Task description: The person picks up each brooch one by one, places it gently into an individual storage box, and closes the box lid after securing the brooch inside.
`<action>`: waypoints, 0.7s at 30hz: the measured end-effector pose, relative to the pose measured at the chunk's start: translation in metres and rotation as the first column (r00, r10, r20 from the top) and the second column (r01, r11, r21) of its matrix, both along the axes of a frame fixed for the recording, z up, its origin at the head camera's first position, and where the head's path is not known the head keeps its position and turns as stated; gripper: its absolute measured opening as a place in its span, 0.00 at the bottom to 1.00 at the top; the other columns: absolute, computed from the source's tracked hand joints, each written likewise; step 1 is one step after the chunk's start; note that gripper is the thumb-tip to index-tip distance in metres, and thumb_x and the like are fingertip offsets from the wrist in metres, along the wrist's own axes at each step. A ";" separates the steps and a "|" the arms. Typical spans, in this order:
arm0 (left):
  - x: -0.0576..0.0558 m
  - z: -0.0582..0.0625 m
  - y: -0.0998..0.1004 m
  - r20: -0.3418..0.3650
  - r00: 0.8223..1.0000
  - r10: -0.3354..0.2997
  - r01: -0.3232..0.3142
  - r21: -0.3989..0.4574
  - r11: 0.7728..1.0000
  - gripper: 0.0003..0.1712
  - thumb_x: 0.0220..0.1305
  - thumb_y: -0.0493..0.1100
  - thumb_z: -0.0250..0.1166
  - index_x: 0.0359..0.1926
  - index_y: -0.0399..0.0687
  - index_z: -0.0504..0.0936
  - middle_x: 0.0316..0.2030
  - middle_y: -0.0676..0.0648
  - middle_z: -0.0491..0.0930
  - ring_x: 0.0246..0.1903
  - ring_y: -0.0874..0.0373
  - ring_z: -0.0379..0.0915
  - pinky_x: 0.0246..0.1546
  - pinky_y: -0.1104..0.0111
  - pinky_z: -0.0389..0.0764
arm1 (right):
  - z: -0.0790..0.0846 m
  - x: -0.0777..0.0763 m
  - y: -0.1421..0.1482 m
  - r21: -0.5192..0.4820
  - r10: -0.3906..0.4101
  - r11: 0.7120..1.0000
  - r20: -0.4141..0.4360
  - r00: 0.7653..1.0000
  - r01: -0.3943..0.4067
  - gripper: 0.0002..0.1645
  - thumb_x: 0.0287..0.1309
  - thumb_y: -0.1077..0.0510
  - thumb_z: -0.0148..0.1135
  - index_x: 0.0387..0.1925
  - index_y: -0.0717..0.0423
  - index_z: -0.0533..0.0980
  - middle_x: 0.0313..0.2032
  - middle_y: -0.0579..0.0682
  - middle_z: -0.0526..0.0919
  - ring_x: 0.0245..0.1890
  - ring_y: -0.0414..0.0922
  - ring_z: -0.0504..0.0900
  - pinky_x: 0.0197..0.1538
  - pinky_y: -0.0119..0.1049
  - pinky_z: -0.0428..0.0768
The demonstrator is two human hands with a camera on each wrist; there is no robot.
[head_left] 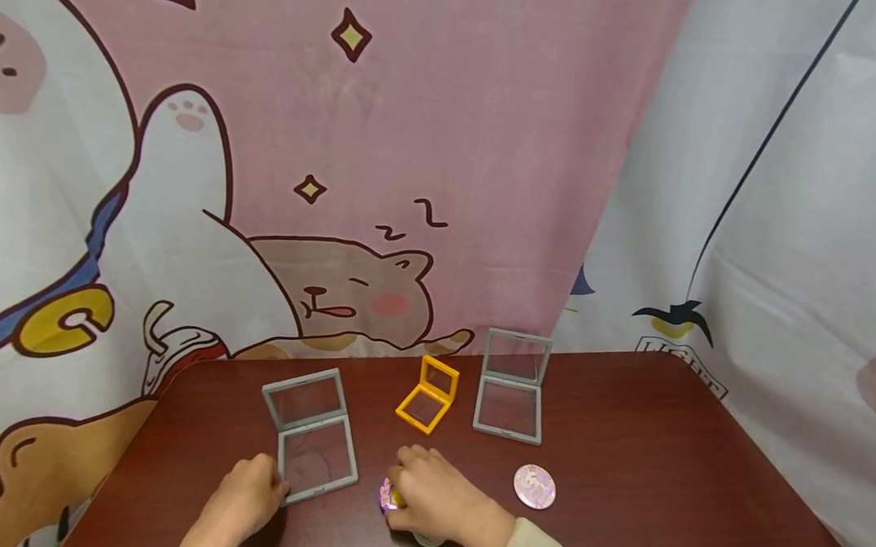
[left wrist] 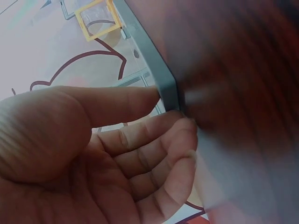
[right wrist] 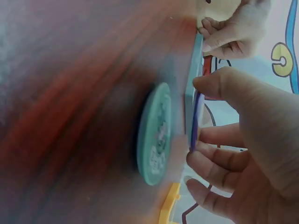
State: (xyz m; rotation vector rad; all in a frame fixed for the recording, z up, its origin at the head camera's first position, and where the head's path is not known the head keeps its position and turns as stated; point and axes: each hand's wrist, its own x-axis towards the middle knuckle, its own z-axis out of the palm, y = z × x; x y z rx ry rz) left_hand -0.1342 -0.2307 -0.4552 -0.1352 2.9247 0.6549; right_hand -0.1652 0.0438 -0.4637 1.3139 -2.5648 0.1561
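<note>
My left hand (head_left: 243, 497) pinches the near-left corner of a grey hinged display frame (head_left: 316, 490), which stands unfolded with clear film in both halves. In the left wrist view, the thumb and curled fingers meet at the corner of that grey frame (left wrist: 161, 74). My right hand (head_left: 439, 495) holds a round purple badge (head_left: 386, 496) on edge between thumb and fingers; the right wrist view shows the purple badge (right wrist: 196, 122) side-on. Just below that hand a round green badge (right wrist: 155, 140) lies on the table, mostly hidden by the hand in the head view.
A small yellow hinged frame (head_left: 427, 395) and a second grey hinged frame (head_left: 510, 387) stand unfolded toward the back of the brown table (head_left: 642, 478). To the right of my right hand lies a pink round badge (head_left: 535, 487). A cartoon-printed curtain (head_left: 444, 143) hangs behind the table.
</note>
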 end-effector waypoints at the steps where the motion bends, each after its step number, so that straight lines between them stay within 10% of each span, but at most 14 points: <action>1: 0.000 0.000 0.001 0.009 1.000 -0.001 0.001 0.004 1.000 0.16 0.57 0.40 0.66 0.17 0.47 0.70 0.17 0.49 0.69 0.21 0.54 0.65 0.23 0.59 0.68 | 0.001 -0.001 0.000 -0.014 0.002 1.000 -0.005 1.000 -0.002 0.18 0.38 0.42 0.70 0.27 0.47 0.78 0.25 0.38 0.66 0.27 0.35 0.66 0.28 0.30 0.65; 21: 0.010 0.000 0.007 0.033 0.999 -0.038 0.037 0.030 0.999 0.17 0.54 0.41 0.69 0.18 0.45 0.70 0.16 0.49 0.69 0.18 0.56 0.64 0.22 0.62 0.67 | 0.014 -0.015 -0.004 -0.232 -0.017 0.973 0.006 1.000 0.018 0.26 0.44 0.43 0.68 0.42 0.55 0.79 0.35 0.42 0.72 0.35 0.37 0.71 0.52 0.35 0.73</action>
